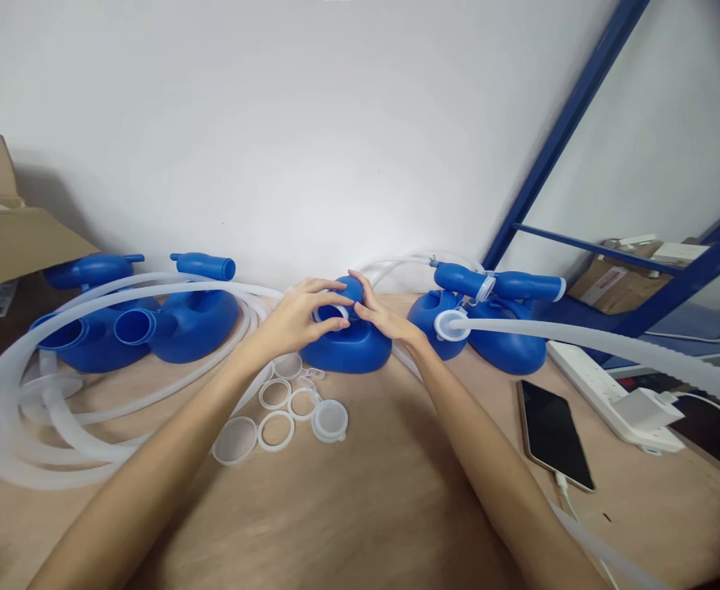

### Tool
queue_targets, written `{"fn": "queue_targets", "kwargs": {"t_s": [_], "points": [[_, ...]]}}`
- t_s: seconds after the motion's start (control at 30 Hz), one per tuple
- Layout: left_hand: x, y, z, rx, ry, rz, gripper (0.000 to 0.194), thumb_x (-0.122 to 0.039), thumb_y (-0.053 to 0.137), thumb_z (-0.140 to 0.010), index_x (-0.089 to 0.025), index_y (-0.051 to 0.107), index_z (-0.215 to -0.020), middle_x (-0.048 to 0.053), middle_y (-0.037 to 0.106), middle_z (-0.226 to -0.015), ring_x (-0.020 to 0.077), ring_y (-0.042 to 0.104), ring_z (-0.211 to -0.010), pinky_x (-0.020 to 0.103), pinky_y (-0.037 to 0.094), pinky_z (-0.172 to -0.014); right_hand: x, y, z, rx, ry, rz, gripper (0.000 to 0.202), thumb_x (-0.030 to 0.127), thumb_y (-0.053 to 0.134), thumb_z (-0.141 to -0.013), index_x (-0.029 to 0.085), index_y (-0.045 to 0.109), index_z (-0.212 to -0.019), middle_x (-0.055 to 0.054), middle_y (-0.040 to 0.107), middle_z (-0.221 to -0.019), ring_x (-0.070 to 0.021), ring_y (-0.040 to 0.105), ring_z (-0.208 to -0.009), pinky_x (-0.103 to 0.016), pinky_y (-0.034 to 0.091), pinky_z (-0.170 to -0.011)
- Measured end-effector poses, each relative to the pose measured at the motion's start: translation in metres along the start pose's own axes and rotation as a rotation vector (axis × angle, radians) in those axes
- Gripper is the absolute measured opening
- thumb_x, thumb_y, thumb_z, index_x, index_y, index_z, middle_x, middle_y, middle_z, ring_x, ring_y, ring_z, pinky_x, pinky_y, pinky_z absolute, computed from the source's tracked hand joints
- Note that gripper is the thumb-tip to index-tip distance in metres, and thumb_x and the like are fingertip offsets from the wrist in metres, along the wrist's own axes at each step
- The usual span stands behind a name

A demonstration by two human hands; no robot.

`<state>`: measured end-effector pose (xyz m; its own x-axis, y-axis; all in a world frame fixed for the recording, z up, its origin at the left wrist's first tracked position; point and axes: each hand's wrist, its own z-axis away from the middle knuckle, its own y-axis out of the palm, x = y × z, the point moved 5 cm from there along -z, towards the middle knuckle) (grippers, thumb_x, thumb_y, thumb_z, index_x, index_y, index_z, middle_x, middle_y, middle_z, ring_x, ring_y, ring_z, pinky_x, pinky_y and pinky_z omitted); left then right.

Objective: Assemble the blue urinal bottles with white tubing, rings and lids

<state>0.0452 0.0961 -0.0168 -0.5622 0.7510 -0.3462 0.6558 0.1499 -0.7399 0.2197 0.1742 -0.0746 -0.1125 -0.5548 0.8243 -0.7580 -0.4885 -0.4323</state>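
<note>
Directly ahead on the table stands a blue plastic urinal bottle (348, 351) with its mouth tilted toward me. My left hand (298, 315) curves its thumb and fingers around that mouth, gripping a white ring (335, 312) at the rim. Pressed against the other side of the bottle's neck and handle, my right hand (379, 308) steadies it with closed fingers. Just in front of the bottle lie several loose translucent rings (276, 431) and caps, among them a round lid (330, 419) and a flat disc (235, 441).
More blue bottles (193, 328) stand at left beside coiled clear hoses (3, 410) and a cardboard box (21, 238). At right are capped bottles (510, 340) with a ribbed hose (581, 334), a phone (554, 434) and a power strip (605, 393). Behind rises a wall.
</note>
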Motion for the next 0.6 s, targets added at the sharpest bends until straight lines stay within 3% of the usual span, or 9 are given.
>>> {"fn": "queue_targets", "kwargs": {"t_s": [0.17,0.23,0.3,0.43,0.53,0.6], "points": [[0.007,0.025,0.003,-0.111,0.086,-0.133,0.021,-0.030,0.071,-0.096,-0.025,0.076,-0.116,0.011,0.067,-0.140,0.0305,0.059,-0.129,0.053,0.047,-0.113,-0.011,-0.002,-0.001,-0.032,-0.069,0.036,0.133,0.078,0.074,-0.079,0.029,-0.008,-0.171,-0.014,0.001,-0.180,-0.0320,0.013,-0.167,-0.055,0.015,-0.134],[0.013,0.030,0.005,-0.145,0.088,-0.153,0.022,-0.029,0.066,-0.098,-0.024,0.074,-0.118,0.012,0.066,-0.140,0.0305,0.058,-0.130,0.054,0.045,-0.115,-0.013,0.000,-0.001,-0.003,-0.082,0.035,0.146,0.075,0.082,-0.072,0.031,-0.017,-0.169,-0.016,0.002,-0.180,-0.0344,0.019,-0.165,-0.058,0.020,-0.133],[0.020,0.032,0.006,-0.185,0.059,-0.136,0.026,-0.031,0.067,-0.098,-0.022,0.071,-0.122,0.013,0.065,-0.140,0.0308,0.058,-0.131,0.053,0.045,-0.116,-0.014,0.004,0.001,0.010,-0.079,0.083,0.152,0.068,0.091,-0.065,0.034,-0.013,-0.170,-0.016,0.009,-0.179,-0.0377,0.028,-0.162,-0.061,0.025,-0.130],[0.026,0.026,0.004,-0.212,-0.067,-0.065,0.052,-0.039,0.076,-0.092,-0.019,0.061,-0.138,0.016,0.062,-0.141,0.0313,0.059,-0.133,0.049,0.048,-0.114,-0.016,0.009,0.003,-0.105,-0.039,0.165,0.143,0.054,0.098,-0.062,0.037,0.007,-0.171,-0.015,0.025,-0.175,-0.0405,0.043,-0.154,-0.063,0.033,-0.126],[0.019,0.010,0.001,-0.109,-0.126,-0.037,0.069,-0.044,0.073,-0.093,-0.020,0.049,-0.153,0.017,0.056,-0.150,0.0308,0.060,-0.133,0.045,0.051,-0.111,-0.018,0.012,0.003,-0.179,-0.021,0.109,0.122,0.054,0.092,-0.073,0.036,0.019,-0.169,-0.013,0.037,-0.171,-0.0377,0.052,-0.147,-0.061,0.038,-0.124],[0.013,-0.010,0.001,-0.017,-0.141,-0.049,0.069,-0.052,0.066,-0.096,-0.021,0.048,-0.155,0.016,0.056,-0.151,0.0304,0.062,-0.130,0.044,0.052,-0.109,-0.016,0.011,0.003,-0.197,-0.036,0.063,0.105,0.054,0.084,-0.082,0.035,0.027,-0.167,-0.012,0.042,-0.168,-0.0355,0.057,-0.143,-0.060,0.040,-0.123]]}}
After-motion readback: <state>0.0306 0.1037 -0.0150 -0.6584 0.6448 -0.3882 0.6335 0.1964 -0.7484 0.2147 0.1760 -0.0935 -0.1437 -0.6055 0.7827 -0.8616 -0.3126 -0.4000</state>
